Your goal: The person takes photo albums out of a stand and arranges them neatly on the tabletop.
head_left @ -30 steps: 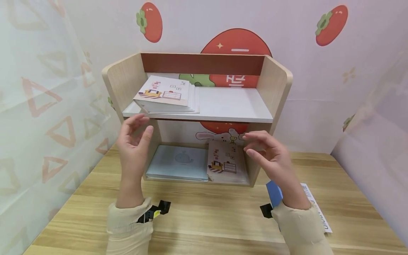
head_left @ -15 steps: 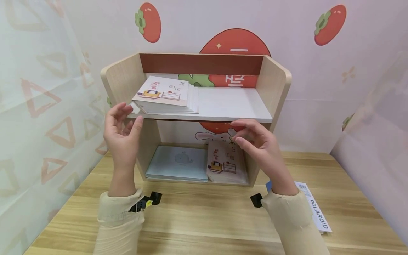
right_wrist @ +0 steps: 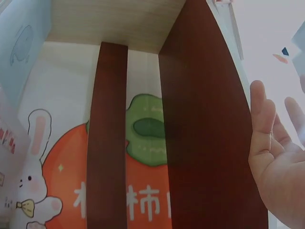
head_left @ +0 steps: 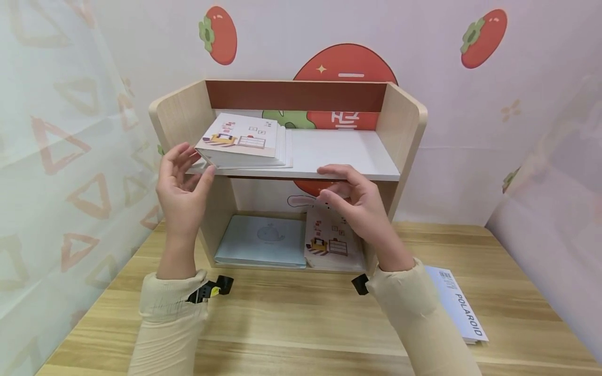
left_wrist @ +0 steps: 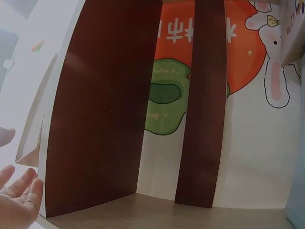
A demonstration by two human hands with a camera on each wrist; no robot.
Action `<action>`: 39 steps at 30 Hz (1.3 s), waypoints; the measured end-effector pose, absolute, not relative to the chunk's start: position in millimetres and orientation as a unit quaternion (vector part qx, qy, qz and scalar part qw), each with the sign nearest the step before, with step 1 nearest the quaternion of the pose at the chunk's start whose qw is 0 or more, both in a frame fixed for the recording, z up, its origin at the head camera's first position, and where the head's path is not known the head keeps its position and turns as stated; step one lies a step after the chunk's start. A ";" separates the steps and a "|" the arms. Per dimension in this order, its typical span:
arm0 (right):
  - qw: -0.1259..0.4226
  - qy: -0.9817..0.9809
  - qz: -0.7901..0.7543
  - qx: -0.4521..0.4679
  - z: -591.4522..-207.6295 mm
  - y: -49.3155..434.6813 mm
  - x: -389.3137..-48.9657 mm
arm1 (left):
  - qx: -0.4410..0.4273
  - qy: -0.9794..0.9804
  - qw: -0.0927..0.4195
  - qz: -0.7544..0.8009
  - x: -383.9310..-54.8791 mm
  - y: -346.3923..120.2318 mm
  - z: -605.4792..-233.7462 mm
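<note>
Left hand [head_left: 181, 183] (contact unclear) is beside the pale, rectangular, cartoon-covered book stack [head_left: 240, 138] on the flat white upper shelf [head_left: 340, 149]; right hand [head_left: 355, 203] hovers near. Both have fingers apart. Uneven pushing might topple it.

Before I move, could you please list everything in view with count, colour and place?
Wooden two-tier shelf unit: one, tan and white, on the table
Thick illustrated book: at least one, white, upper shelf, left
Flat whale-print book: one, pale blue, below that shelf, left
Flat illustrated book: one, beige, right of whale-print book
POLAROID-lettered paper pack: one, white and blue, table, right
Wood-grain table: one, brown, beneath
Patterned backdrop: one, white and red, behind
Left hand: one, bare, by thick book's corner
Right hand: one, bare, at upper shelf's edge
Sleeves: two, beige, forearms
Wrist devices: two, black, cuffs
</note>
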State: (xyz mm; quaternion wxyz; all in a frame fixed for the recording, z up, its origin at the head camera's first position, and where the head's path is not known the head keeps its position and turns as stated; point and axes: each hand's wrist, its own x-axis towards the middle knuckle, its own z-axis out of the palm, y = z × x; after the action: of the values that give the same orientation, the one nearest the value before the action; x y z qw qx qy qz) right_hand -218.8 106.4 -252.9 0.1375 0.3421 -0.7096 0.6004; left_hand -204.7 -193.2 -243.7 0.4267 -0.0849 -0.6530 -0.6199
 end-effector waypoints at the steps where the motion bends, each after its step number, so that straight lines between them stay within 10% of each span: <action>1: 0.139 -0.713 0.597 0.341 -251.7 103.7 -219.8 | -0.084 -0.658 0.423 -0.617 -205.1 -193.7 -243.0; 39: 0.070 -0.767 0.543 0.333 -232.2 46.6 -228.6 | -0.072 -0.662 0.448 -0.597 -216.1 -196.0 -233.2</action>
State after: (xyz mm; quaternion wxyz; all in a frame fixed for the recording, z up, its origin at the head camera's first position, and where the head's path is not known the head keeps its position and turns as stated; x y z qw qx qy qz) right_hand -228.6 46.6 -232.2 0.0703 0.3334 -0.7675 0.5430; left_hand -216.1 -196.0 -233.2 0.4479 -0.0720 -0.6621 -0.5966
